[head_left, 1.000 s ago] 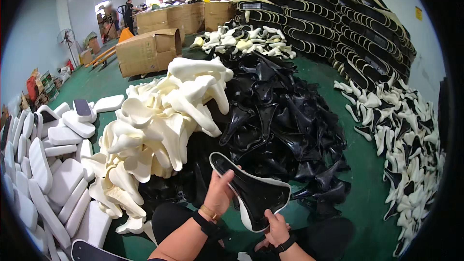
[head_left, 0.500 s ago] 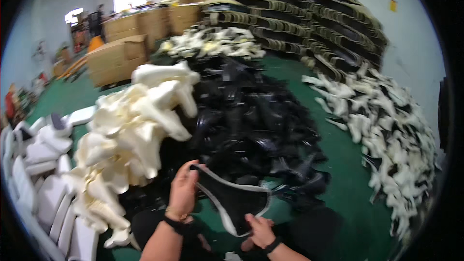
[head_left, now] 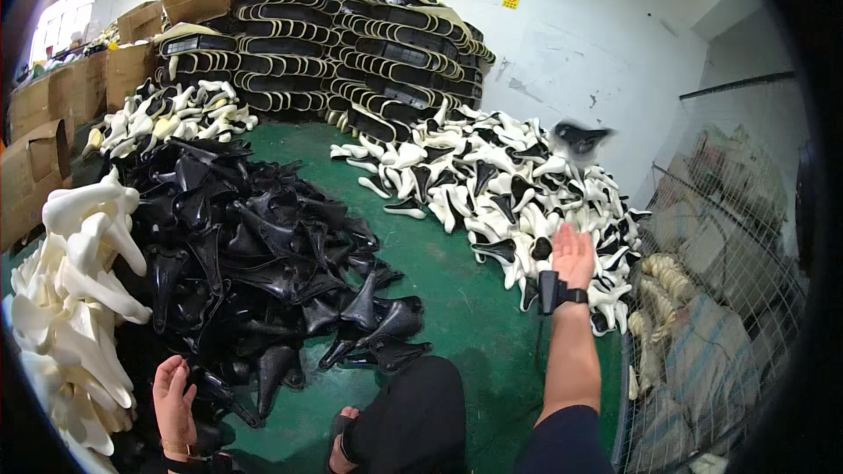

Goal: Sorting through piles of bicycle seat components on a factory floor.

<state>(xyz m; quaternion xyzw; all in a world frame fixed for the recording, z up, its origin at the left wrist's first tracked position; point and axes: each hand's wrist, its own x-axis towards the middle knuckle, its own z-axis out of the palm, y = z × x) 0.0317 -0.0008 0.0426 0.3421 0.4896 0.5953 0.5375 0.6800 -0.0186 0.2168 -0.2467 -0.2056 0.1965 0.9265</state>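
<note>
A blurred saddle-shaped piece (head_left: pixel 580 139), dark with a pale edge, is in the air beyond my right hand (head_left: pixel 572 256), apart from its fingers. That hand is stretched out, palm showing and fingers extended, in front of a heap of white-and-black saddle-shaped pieces (head_left: pixel 474 171). My left hand (head_left: pixel 175 404) is low at the left with its fingers loosely bent and nothing visible in it. Beside it spreads a heap of glossy black saddle-shaped shells (head_left: pixel 255 219). Cream-coloured moulded foam pieces (head_left: pixel 83 281) are piled at the far left.
Tall stacks of black, cream-edged curved pieces (head_left: pixel 290 57) stand against the back wall. Cardboard boxes (head_left: pixel 61 96) line the left. A wire mesh panel (head_left: pixel 711 298) with sacks behind it rises at the right. A green floor strip (head_left: pixel 404 272) runs between the heaps.
The view has swung right. The saddle-shaped piece, held in both hands before, has left them and is in the air. My right arm has reached forward and right; my left hand has let go.
</note>
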